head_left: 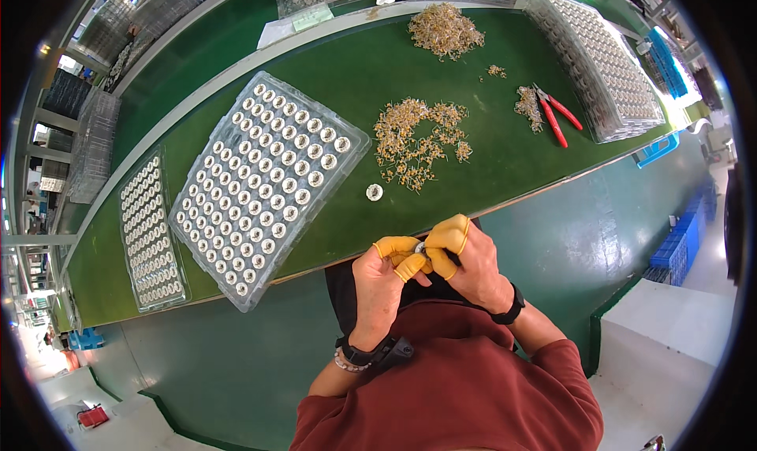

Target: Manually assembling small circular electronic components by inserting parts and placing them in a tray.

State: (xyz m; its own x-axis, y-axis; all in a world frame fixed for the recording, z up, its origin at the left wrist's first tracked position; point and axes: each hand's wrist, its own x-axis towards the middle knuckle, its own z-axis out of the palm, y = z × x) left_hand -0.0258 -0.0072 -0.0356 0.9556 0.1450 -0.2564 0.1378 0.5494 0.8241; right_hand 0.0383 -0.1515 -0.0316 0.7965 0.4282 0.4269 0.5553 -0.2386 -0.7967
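A broad bench point(489, 167) with a smooth, dull green top curves across the scene, its near edge narrow and brownish. Beyond that edge lies a glossy green floor point(576, 238); blue crates point(678, 246) stand on it at the far right.

On the bench's left, a clear plastic tray point(356, 143) lies askew, its rows of sockets filled with round white parts with dark middles. A narrower filled tray point(163, 298) lies farther left. At the right end rises a stack of filled trays point(631, 126). One loose white part point(374, 191) sits just beside the ragged near heap point(398, 132) of wiry, yellow-and-silver pieces; a denser far heap point(444, 31) is rounded. Red-handled pliers point(561, 118) lie beside a small greyish pile point(528, 109).

At the near edge, between both hands, is a small pale part point(419, 247). The left hand point(380, 273), its fingertips in smooth yellow covers, pinches it. The right hand point(475, 262), likewise covered, is curled against its right side; whether it grips anything cannot be told.
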